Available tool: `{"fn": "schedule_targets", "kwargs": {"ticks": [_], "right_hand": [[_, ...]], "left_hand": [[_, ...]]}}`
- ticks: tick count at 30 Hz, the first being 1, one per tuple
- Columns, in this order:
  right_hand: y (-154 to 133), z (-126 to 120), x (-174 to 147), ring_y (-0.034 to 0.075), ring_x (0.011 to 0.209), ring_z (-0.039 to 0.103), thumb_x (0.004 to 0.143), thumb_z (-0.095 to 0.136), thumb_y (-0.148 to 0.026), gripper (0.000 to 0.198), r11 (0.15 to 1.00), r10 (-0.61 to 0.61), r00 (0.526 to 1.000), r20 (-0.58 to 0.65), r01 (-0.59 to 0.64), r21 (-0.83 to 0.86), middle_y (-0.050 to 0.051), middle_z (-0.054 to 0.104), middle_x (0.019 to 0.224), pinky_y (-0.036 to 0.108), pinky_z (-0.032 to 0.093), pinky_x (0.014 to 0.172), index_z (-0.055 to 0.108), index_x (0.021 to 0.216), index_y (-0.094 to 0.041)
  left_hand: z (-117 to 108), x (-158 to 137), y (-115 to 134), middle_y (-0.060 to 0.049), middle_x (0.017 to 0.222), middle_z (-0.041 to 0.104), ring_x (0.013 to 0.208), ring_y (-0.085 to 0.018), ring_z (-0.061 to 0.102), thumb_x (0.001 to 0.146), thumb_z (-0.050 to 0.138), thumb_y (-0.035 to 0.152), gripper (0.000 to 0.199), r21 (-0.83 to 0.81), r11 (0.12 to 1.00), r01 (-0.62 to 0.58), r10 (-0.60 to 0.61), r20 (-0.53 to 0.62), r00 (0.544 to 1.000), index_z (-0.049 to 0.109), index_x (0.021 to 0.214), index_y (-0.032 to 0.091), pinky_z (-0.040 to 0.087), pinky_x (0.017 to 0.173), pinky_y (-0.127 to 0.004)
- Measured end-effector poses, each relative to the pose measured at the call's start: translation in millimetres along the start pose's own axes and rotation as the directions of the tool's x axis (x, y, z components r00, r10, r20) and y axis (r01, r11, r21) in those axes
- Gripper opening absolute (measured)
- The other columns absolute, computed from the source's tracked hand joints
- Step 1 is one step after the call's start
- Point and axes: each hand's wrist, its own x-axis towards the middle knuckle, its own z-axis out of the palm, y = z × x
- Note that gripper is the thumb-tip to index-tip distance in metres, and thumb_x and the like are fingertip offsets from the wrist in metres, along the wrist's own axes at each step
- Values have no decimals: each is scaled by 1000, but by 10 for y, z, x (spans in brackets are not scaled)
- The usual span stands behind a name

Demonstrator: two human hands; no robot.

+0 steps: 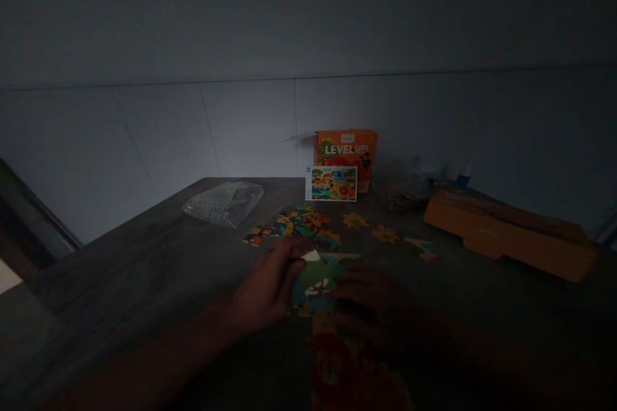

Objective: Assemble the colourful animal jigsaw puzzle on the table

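The left hand (267, 286) pinches a white-faced cardboard puzzle piece (312, 256). The right hand (369, 302), fingers apart, lies over the colourful joined jigsaw (332, 359).

Left fingers (279, 257) bent inward, right fingers (359, 276) dimly lit, forearms (187, 347) converging forward.

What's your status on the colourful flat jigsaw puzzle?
Left hand at upper left of partly joined puzzle. Right hand over its right side. Loose multicoloured pieces just beyond.
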Motion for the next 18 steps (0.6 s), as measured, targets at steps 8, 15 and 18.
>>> {"fn": "schedule_targets", "kwargs": {"ticks": [8,15,18], "right_hand": [[-147,-178,78,26,134,48,99,53,-21,38,966,-260,921,291,253,60,6,61,141,45,40,111,62,135,-27],[-209,-235,97,25,126,53,98,51,-23,29,983,-164,941,297,131,128,8,64,134,44,45,108,64,124,-20],[-153,-196,57,27,133,49,97,51,-21,37,977,-211,931,298,194,86,7,61,140,48,41,111,60,133,-24]], "left_hand": [[-304,39,-221,-7,95,71,86,-19,67,99,42,13,27,53,997,63,-77,321,944,68,102,18,52,77,-30],[-429,42,-126,-10,111,66,97,-24,67,96,63,39,33,92,988,125,-155,585,796,64,122,18,55,83,-34],[-509,46,-112,-9,117,62,98,-24,65,74,87,40,59,55,991,125,-130,656,743,63,124,20,55,78,-32]]}}
